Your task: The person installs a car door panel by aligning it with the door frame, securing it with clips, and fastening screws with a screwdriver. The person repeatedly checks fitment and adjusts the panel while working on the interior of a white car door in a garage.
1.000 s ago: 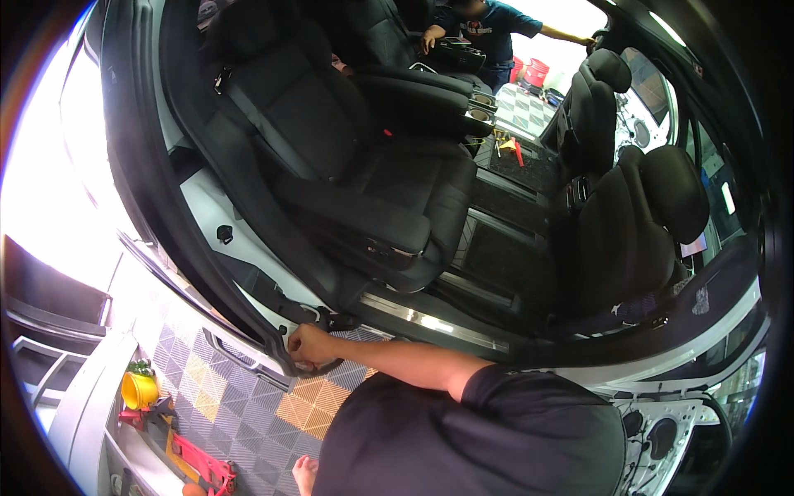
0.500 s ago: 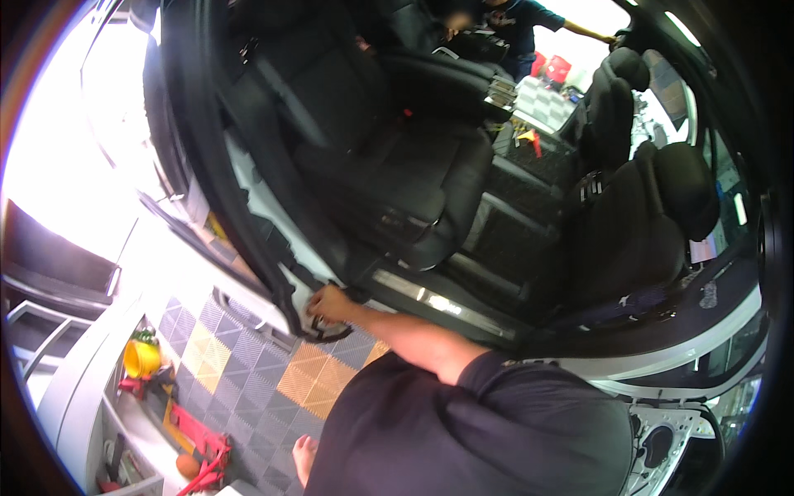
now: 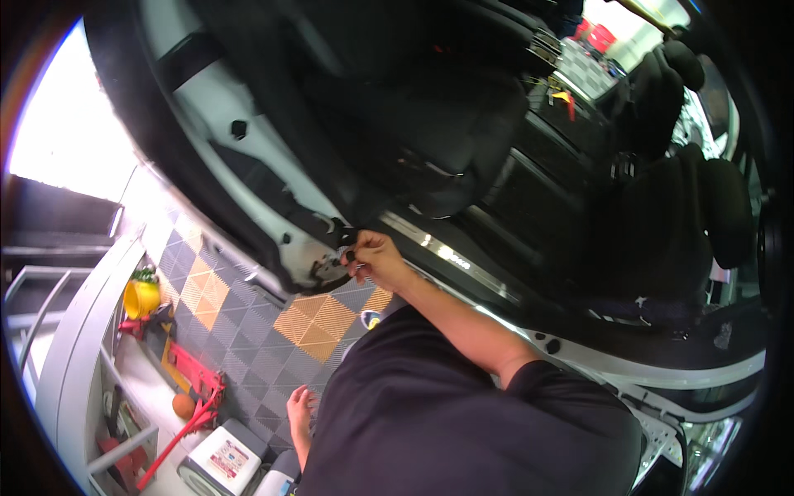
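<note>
My right hand [image 3: 372, 255] is pinched on a small dark fitting [image 3: 346, 258] at the lower end of the car's door pillar [image 3: 298, 261], where white metal, holes and black trim show; the exact part is hard to make out. Beside it run a black seal and the metal sill plate [image 3: 430, 250] of the doorway. My left hand [image 3: 300, 407] hangs low over the chequered tile floor [image 3: 260, 364], fingers apart and holding nothing. Just inside the doorway is a black leather seat [image 3: 430, 124].
Black seats [image 3: 653, 223] stand at the right; yellow and red tools [image 3: 562, 99] lie on the car floor. At left are a metal railing [image 3: 83, 347], a yellow bucket [image 3: 142, 299], red equipment [image 3: 198, 372] and a white box [image 3: 227, 459]. Red buckets [image 3: 600, 37] stand beyond the far doorway.
My right hand has moved right and up in the picture as the view shifted. The other person is now mostly out of view. My left hand appears higher, with more of it showing.
</note>
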### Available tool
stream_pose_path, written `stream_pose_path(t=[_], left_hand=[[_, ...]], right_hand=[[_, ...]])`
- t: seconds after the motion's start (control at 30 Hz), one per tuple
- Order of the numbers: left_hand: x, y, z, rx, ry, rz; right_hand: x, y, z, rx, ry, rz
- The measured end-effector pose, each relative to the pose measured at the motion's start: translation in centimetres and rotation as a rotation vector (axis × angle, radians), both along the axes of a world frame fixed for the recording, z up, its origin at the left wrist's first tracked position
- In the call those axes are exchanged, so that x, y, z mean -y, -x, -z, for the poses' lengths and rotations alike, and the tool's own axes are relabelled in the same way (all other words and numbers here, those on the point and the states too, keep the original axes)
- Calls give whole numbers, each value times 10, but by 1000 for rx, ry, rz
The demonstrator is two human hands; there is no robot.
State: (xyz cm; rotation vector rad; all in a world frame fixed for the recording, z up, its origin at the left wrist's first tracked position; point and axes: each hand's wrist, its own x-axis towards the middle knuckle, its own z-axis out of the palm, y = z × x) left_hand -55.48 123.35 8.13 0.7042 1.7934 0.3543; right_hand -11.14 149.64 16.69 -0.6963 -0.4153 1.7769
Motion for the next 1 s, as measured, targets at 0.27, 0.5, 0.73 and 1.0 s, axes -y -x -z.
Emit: stream_pose_path(t=[0.27,0.5,0.73,1.0], left_hand=[[-49,-55,6,-6,93,155],[-93,-130,-13,-37,36,101],[-95,-249,-112,-114,-244,25],[37,-324,-164,-78,-367,-509]], right_hand=[[22,-122,1,192,16,25],[45,-212,66,654,195,-186],[22,-143,79,753,-44,-820],[69,10,13,517,-513,-1508]])
